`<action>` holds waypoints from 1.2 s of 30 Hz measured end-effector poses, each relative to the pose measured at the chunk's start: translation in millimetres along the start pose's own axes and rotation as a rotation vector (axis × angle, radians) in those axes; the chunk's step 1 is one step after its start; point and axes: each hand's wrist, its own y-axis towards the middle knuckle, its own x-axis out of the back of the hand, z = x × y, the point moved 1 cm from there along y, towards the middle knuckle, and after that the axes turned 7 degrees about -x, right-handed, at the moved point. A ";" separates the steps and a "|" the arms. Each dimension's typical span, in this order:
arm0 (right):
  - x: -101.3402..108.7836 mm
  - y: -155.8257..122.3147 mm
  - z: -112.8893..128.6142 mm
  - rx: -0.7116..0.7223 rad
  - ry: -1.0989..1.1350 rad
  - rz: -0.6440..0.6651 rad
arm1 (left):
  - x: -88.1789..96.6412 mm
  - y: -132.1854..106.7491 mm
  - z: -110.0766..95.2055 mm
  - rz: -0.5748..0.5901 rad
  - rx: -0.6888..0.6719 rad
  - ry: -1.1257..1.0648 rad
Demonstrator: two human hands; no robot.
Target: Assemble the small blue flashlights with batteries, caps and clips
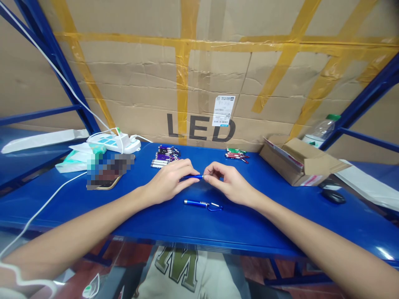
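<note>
Over the middle of the blue table (280, 224), my left hand (170, 182) and my right hand (226, 180) meet, both pinching a small blue pen-shaped light (192, 177) held level between them. The left fingers wrap its body; the right fingertips grip its right end. A second blue pen light (199, 203) with a clip ring lies on the table just in front of my hands.
Behind my hands lie a pile of purple and silver pen lights (165, 157) and a smaller bunch of red and green ones (236, 155). An open cardboard box (301, 164) and a black mouse (333, 196) sit right. A white power strip (114, 142) sits left.
</note>
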 end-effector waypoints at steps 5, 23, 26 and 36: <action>-1.4 2.4 2.0 -0.122 0.211 0.055 | 1.2 -1.7 -0.5 0.042 -0.086 0.222; -3.0 6.3 -1.7 -0.385 0.698 0.216 | 3.2 2.3 -4.1 -0.137 -0.270 0.398; -4.1 6.8 -2.3 -0.347 0.630 0.177 | 2.5 1.5 -2.9 -0.123 -0.253 0.388; -2.8 1.6 5.4 0.028 0.034 -0.075 | 2.2 1.0 -0.3 -0.071 -0.189 0.345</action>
